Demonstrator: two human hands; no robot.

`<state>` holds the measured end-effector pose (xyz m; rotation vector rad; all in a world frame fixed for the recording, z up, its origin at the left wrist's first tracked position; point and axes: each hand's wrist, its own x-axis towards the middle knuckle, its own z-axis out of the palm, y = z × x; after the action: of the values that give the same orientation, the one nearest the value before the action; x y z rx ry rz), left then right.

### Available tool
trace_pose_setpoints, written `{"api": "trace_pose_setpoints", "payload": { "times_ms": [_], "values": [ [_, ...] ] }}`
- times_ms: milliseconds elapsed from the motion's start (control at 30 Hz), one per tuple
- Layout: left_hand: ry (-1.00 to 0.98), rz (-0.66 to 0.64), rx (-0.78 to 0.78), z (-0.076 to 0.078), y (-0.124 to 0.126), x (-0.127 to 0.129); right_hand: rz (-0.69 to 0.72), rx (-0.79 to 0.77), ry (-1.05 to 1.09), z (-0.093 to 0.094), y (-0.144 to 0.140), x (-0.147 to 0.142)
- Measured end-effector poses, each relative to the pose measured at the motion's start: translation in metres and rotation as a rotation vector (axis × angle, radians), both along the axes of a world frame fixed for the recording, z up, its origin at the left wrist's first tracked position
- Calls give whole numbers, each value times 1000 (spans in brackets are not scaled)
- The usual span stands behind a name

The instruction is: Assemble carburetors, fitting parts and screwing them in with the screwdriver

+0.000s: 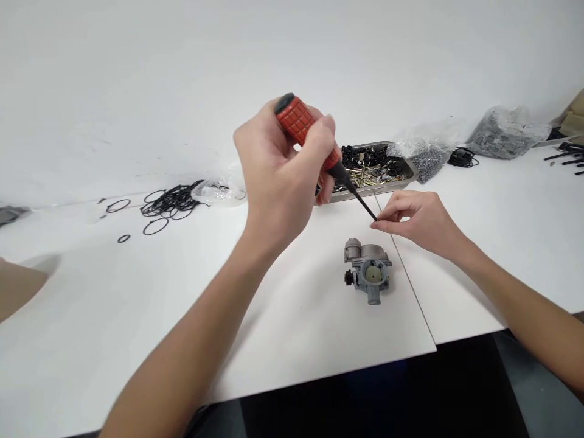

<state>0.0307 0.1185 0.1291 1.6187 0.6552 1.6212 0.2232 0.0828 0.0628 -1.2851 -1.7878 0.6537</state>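
Observation:
My left hand [283, 164] is wrapped round the red, black-ended handle of a screwdriver [296, 121], whose dark shaft slants down to the right. At the shaft's tip, the thumb and fingers of my right hand [415, 219] are pinched together; whatever is between them is too small to name. Just below the tip, a grey metal carburetor [373, 292] lies on the white table, its round bore facing me and a black knob on its left side. Neither hand touches it.
Behind my hands stands a metal tray [413, 173] of mixed screws and small black parts. Black rubber rings [176, 201] lie at left by a plastic bag [219, 193]. Bags of parts [506, 134] line the back right. A seam and the table's front edge run near the carburetor.

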Motion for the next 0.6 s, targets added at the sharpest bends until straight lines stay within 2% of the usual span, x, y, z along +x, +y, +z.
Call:
{"api": "trace_pose_setpoints", "payload": {
  "times_ms": [200, 367, 467, 600],
  "values": [
    [-14, -29, -30, -1, -9, -1, 27, -85, 145, -2, 3, -3],
    [-23, -41, 23, 3, -18, -13, 236, -298, 299, -2, 6, 0],
    [25, -12, 11, 9, -17, -22, 421, -336, 159, 0, 5, 4],
    [31, 68, -110, 17, -18, -26, 610, -327, -125, -4, 0, 0]
  ]
}}
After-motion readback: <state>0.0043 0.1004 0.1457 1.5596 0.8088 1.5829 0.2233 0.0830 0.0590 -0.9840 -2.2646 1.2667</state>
